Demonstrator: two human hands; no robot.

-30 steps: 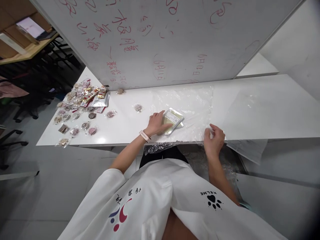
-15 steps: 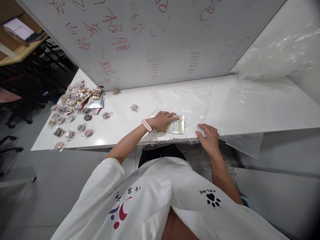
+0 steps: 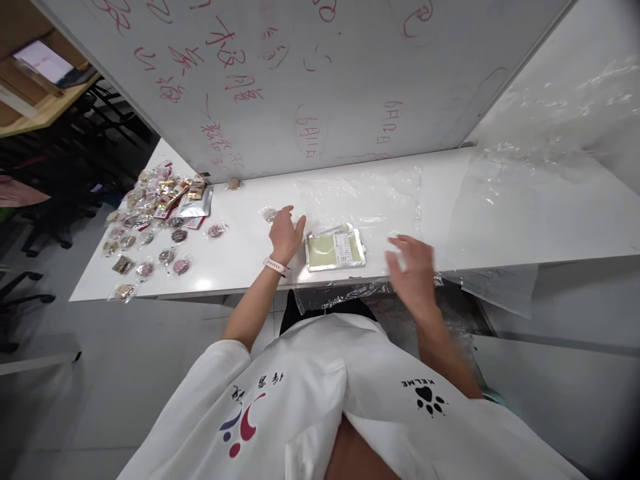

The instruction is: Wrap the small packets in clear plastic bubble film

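Observation:
On the white table (image 3: 250, 257) lie flat silver-edged green packets (image 3: 323, 250), one partly under another, with a white printed label on top. They rest on a large clear plastic sheet (image 3: 380, 197) that hangs over the front edge. My left hand (image 3: 287, 235), with a pale watch band at the wrist, is left of the packets, fingers apart, at a small clear-wrapped round item (image 3: 270, 214); I cannot tell whether it touches it. My right hand (image 3: 413, 270), slightly blurred, is over the sheet to the right of the packets, fingers spread and holding nothing.
A heap of wrapped round pieces and gold and red sachets (image 3: 173, 193) covers the table's left end, beside a silver pouch (image 3: 197, 203). A whiteboard (image 3: 340, 87) with red writing stands along the back. More clear plastic (image 3: 565, 133) lies at the right.
My left hand has let go of the green packets and moved left to the round wrapped item. My right hand has come off the plastic sheet's edge, its fingers opening.

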